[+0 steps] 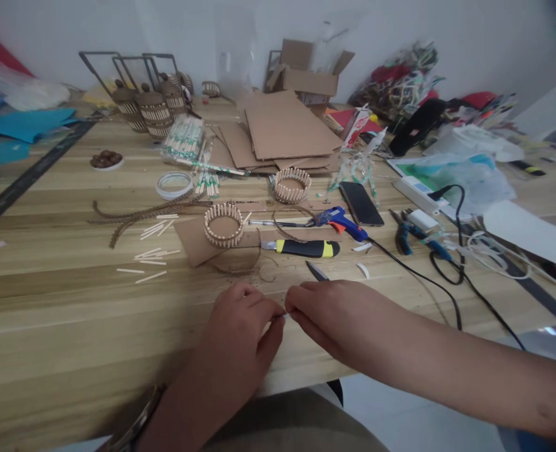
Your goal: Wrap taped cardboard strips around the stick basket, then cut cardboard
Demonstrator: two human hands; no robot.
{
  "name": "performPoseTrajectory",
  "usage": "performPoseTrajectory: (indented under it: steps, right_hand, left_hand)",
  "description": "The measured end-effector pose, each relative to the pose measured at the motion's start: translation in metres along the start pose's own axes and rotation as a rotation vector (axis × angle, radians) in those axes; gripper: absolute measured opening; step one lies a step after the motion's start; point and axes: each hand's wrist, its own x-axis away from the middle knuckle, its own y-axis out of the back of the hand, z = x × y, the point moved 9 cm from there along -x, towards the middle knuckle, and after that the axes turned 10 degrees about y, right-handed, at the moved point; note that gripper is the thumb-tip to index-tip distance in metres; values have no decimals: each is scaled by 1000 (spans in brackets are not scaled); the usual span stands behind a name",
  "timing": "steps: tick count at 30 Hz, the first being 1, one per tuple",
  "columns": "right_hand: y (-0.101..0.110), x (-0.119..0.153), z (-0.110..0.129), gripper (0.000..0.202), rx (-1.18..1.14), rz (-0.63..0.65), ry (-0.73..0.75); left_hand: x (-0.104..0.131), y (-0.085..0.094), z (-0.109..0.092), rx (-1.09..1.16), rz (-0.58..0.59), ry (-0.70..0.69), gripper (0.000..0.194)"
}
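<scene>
My left hand (245,336) is closed in a pinch low over the front of the table. Between its fingertips and those of my right hand (322,314) shows a short bit of a thin white strip (286,315), mostly hidden by the fingers. My right hand is closed too, its fingertips on the strip's other end. Just beyond it a pointed dark blade (316,271) sticks out; its rear part is hidden behind that hand. Farther off stand a ring of small wooden sticks (224,225) and a second stick ring (292,186).
A yellow-black utility knife (306,248), a blue glue gun (341,221) with its cord, a phone (361,204) and pliers (419,235) lie beyond my hands. Loose sticks (153,254) are at left. Cardboard sheets (292,125) and lidded stick-sided pots (155,116) stand behind.
</scene>
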Motion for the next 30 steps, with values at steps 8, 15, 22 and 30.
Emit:
performPoseTrajectory:
  steps: [8, 15, 22, 30]
  right_hand:
    - [-1, 0, 9, 14, 64, 69, -13]
    - [0, 7, 23, 20, 181, -142, 123]
    - [3, 20, 16, 37, 46, -471, 106]
    - [21, 49, 21, 23, -270, -767, 270]
  left_hand:
    - [-1, -4, -4, 16, -9, 29, 20]
    - [0, 4, -4, 113, -134, -2, 20]
    - [7, 13, 0, 139, -280, -31, 22]
    - [10, 8, 16, 205, -218, 90, 21]
